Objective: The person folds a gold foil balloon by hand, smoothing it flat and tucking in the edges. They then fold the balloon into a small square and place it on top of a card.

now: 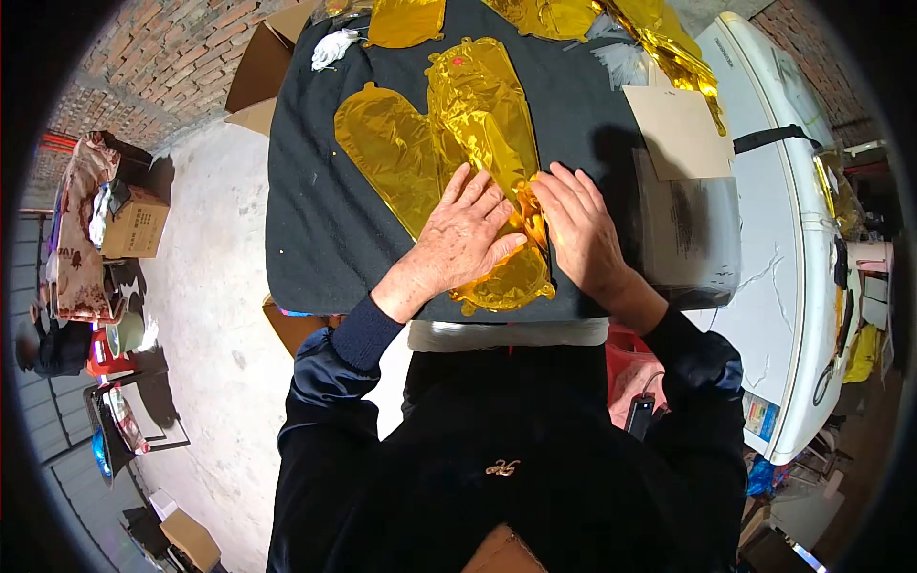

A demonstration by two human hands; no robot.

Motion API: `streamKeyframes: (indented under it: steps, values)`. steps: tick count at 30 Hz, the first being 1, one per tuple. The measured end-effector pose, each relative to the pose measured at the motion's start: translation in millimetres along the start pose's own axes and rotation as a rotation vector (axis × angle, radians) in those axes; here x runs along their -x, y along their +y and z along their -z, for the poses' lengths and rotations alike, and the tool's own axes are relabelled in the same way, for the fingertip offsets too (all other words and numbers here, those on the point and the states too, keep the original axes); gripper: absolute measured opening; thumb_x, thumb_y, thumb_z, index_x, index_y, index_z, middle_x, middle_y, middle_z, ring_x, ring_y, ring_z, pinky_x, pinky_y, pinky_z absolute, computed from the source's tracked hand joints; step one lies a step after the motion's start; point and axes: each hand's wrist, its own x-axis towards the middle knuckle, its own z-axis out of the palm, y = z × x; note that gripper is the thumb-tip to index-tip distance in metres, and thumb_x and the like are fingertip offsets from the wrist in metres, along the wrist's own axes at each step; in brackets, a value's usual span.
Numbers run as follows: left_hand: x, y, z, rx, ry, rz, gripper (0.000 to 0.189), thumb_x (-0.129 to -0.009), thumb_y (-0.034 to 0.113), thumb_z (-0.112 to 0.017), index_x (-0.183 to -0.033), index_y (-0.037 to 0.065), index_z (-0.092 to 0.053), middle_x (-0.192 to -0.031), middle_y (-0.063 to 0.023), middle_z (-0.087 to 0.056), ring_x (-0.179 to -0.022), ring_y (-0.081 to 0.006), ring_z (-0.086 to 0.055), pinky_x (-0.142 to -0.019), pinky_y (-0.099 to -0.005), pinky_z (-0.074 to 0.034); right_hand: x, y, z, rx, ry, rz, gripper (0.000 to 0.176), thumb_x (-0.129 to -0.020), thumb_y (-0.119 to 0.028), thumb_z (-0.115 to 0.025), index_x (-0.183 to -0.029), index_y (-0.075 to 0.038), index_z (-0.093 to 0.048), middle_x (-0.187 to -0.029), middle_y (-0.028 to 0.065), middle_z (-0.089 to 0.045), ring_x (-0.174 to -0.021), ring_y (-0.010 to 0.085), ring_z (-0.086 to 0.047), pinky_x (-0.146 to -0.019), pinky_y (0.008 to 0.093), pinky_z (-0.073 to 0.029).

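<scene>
A flat gold foil balloon [482, 105] lies lengthwise on the black cloth, its lower part wrinkled and lifted along the right edge. My left hand [463, 229] rests on it, palm down, with fingers stretched out and thumb pointing right. My right hand [578, 229] is at the foil's raised right edge, fingers extended and touching the bunched part; its thumb is hidden. Partly beneath this balloon, on the left, lies another gold foil piece [382, 134] with a rounded end. A small pink-red spot [458, 61] shows near the balloon's top.
The black cloth [310, 210] covers the table. More gold foil [549, 17] lies along its far side, near a white string bundle [334, 48]. At right are a cardboard sheet [678, 129], a clear plastic-looking bin [688, 229] and a white appliance [764, 229]. An open carton [263, 72] stands at left.
</scene>
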Motion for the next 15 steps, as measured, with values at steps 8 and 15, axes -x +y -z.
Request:
streamKeyframes:
  steps: [8, 15]
  values:
    - [0.3, -0.2, -0.8, 0.095, 0.028, 0.021, 0.059, -0.108, 0.046, -0.050, -0.140, -0.003, -0.052, -0.143, -0.0273, -0.054, -0.149, -0.0436, -0.038, -0.129, -0.0561, -0.019, 5.0, -17.9, -7.8, -0.046, 0.010, -0.041, 0.045, -0.088, -0.009, -0.068, -0.130, 0.006, -0.065, -0.136, 0.0192, -0.064, -0.139, 0.0346, -0.053, -0.121, 0.0514, -0.034]
    - [-2.0, 0.6, 5.9, 0.180, 0.040, 0.037, 0.048, -0.106, 0.037, -0.057, -0.132, -0.003, -0.051, -0.141, -0.0282, -0.055, -0.148, -0.0450, -0.038, -0.129, -0.0561, -0.019, 9.6, -20.3, -17.3, -0.025, -0.044, -0.053, 0.046, -0.090, -0.010, -0.065, -0.134, 0.004, -0.062, -0.142, 0.0188, -0.061, -0.143, 0.0336, -0.050, -0.122, 0.0511, -0.033]
